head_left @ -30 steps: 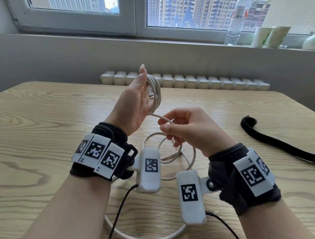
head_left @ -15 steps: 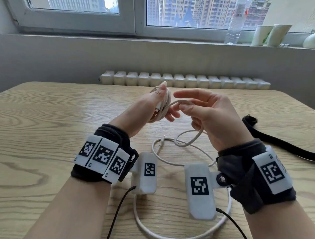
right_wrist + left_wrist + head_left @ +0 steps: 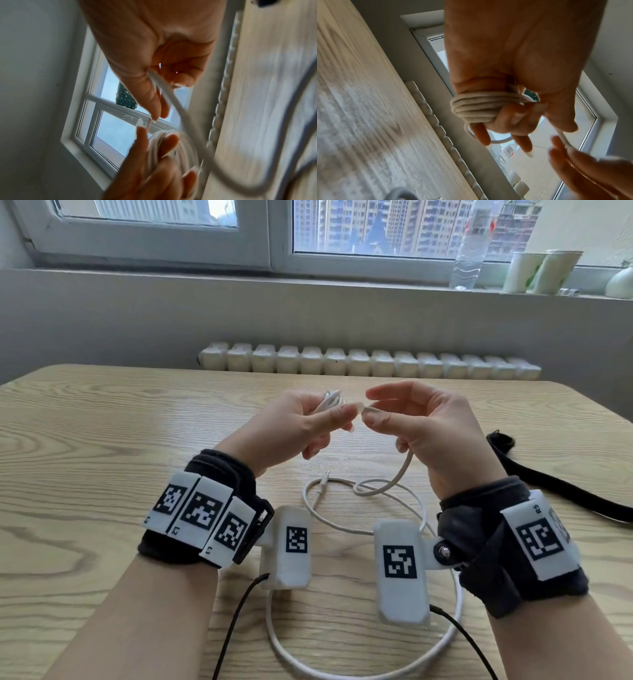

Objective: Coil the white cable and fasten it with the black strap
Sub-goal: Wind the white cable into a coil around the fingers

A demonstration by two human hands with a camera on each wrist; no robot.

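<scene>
Several turns of the white cable (image 3: 476, 106) are wound round the fingers of my left hand (image 3: 308, 426), which holds them above the table. In the right wrist view the same coil (image 3: 171, 146) shows between those fingers. My right hand (image 3: 404, 419) pinches the free run of the cable (image 3: 164, 89) just right of the coil. From there the cable hangs down to loose loops (image 3: 376, 491) on the table, with its plug (image 3: 325, 477) lying there. The black strap (image 3: 548, 484) lies flat on the table at the right, untouched.
The wooden table (image 3: 102, 457) reaches to a wall with a white radiator (image 3: 370, 364). A bottle (image 3: 472, 248) and paper cups (image 3: 541, 272) stand on the windowsill. Thin black leads (image 3: 236, 621) run from the wrist cameras toward me.
My left hand has come down from upright to level, its fingers curling over the coil. My right hand rose from near the table, carrying the cable up to the coil.
</scene>
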